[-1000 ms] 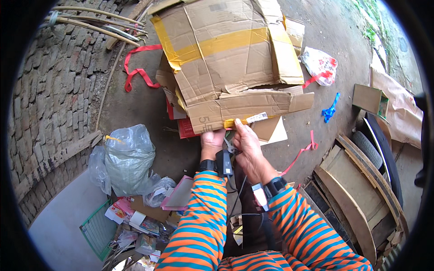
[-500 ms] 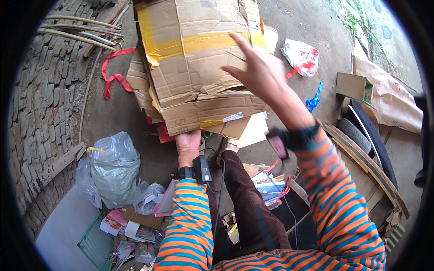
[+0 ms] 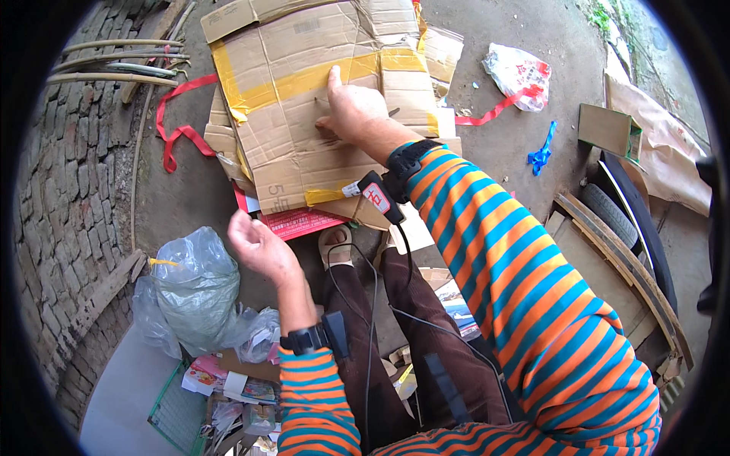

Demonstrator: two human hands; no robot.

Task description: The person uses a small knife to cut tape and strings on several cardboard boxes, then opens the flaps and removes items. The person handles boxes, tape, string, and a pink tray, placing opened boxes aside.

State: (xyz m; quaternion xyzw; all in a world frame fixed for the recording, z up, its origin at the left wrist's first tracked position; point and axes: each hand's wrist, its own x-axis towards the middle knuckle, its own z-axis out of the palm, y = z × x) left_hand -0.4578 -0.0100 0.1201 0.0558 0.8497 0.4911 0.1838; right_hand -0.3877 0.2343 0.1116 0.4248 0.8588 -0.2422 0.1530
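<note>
A stack of flattened brown cardboard with yellow tape lies on the ground in front of me. My right hand is over the top sheet, seemingly resting on it; one finger points away from me and others are bent beneath. My left hand is just off the stack's near left corner, loosely curved with nothing visible in it. A red printed sheet sticks out from under the near edge, above my feet. Red ribbon trails from the left side of the stack, and more red ribbon from the right.
A stuffed clear plastic bag stands at left near a brick wall. Papers and small boxes lie by a green wire rack. At right are a white plastic bag, blue ribbon, an open box, a tyre and curved boards.
My left hand has come out from under the cardboard's near edge and moved left. My right hand has moved left and down onto the top sheet. The near edge of the cardboard sits lower.
</note>
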